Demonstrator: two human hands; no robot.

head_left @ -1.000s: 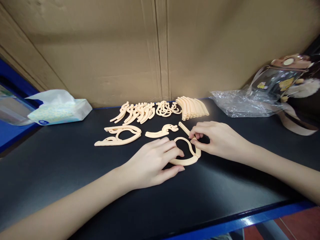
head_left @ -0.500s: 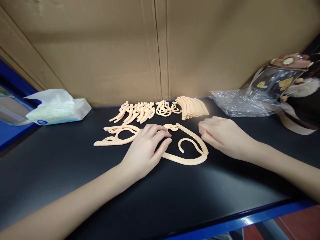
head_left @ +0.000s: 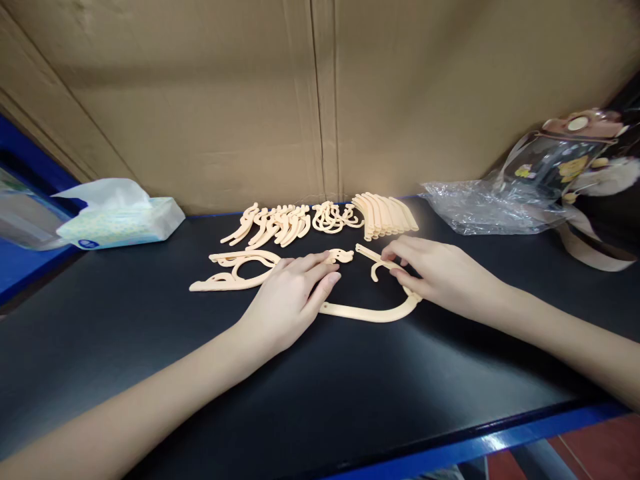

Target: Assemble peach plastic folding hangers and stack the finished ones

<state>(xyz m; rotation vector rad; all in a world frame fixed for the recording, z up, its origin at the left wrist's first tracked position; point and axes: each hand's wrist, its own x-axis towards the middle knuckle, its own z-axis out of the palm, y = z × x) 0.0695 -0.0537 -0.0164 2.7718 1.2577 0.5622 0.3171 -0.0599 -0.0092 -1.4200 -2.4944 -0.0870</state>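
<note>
Beige plastic folding hanger parts lie in front of me. My right hand (head_left: 425, 267) pinches a jointed hanger (head_left: 373, 311) at its right side; its curved hook (head_left: 375, 272) shows by the fingertips. The hanger's upper arm runs beneath these fingers, so part of it is hidden. My left hand (head_left: 300, 287) rests palm down, fingers loosely stretched and thumb apart. Its fingertips lie at a small beige connector piece (head_left: 344, 255), which they partly cover. Another folded hanger (head_left: 225, 285) pokes out left of this hand.
Along the back lie a pile of short curved arms (head_left: 280, 223), several hooks (head_left: 330, 219) and a row of longer arms (head_left: 385, 217). A tissue pack (head_left: 120, 223) stands at left. Clear plastic wrap (head_left: 480, 207) and a strapped bottle (head_left: 555, 163) are at right, before a cardboard wall (head_left: 225, 100).
My right hand has moved left from beside the hanger and taken hold of it. The hook has swung upward toward the upper arm. My left hand has barely moved.
</note>
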